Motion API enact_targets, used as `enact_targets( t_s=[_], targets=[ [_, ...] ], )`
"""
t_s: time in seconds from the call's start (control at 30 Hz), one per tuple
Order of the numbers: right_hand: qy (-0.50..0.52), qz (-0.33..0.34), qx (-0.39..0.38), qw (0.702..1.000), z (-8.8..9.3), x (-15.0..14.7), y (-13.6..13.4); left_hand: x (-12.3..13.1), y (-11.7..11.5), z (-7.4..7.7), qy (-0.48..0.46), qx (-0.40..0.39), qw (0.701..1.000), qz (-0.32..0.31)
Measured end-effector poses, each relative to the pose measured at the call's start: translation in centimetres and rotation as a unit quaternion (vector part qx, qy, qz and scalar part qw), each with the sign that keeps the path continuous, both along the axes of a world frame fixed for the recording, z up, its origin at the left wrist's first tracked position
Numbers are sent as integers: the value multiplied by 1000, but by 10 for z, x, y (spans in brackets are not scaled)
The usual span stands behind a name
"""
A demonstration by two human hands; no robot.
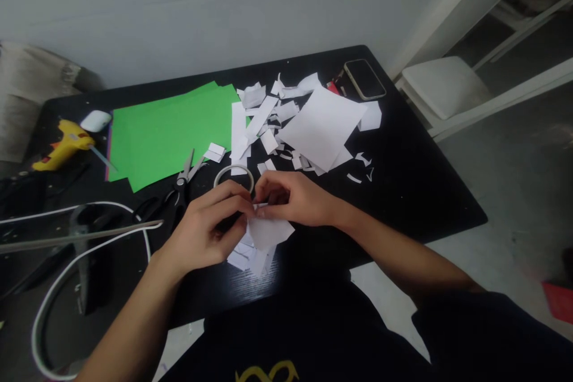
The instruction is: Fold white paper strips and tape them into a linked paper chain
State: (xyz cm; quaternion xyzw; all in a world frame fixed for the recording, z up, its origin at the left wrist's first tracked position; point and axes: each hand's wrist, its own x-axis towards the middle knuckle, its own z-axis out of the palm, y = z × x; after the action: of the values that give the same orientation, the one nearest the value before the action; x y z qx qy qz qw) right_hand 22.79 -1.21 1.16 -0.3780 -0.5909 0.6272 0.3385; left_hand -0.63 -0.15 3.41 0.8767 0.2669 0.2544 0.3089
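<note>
A small piece of white paper [270, 231] is pinched between both hands near the front of the black table. My left hand [212, 224] has its fingertips closed at the paper's upper left edge. From the right, my right hand [298, 198] grips the same edge, thumb and curled fingers together. Several folded white paper pieces [242, 255] lie beneath it, partly covered. Just beyond the fingers is a roll of tape [233, 174], its near side hidden by my left hand. Open scissors [182, 182] with black handles lie left of the tape.
Green sheets [174, 131] lie at the back left, beside a yellow glue gun [67, 144] and a white mouse-like object [95, 121]. White scraps and larger white sheets [322, 125] cover the back middle. A phone [364, 79] rests at the far right corner. A white cable [49, 310] loops at left.
</note>
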Motion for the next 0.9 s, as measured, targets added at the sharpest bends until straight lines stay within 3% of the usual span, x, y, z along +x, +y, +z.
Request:
enact_targets(
  t_s=[0.33,0.57,0.73,0.9],
  targets=[
    [-40,39,50,997,3,2,0,1,0,-2,-11,11,1000,-5],
    [-33,-50,93,994,2,-1,-2,-1,0,-11,-20,-8,993,119],
    [-25,-123,118,985,3,-4,-5,3,-4,-18,-62,-48,989,124],
    [16,-126,143,982,-1,-6,-7,9,-5,-23,-90,-44,984,150]
  ],
)
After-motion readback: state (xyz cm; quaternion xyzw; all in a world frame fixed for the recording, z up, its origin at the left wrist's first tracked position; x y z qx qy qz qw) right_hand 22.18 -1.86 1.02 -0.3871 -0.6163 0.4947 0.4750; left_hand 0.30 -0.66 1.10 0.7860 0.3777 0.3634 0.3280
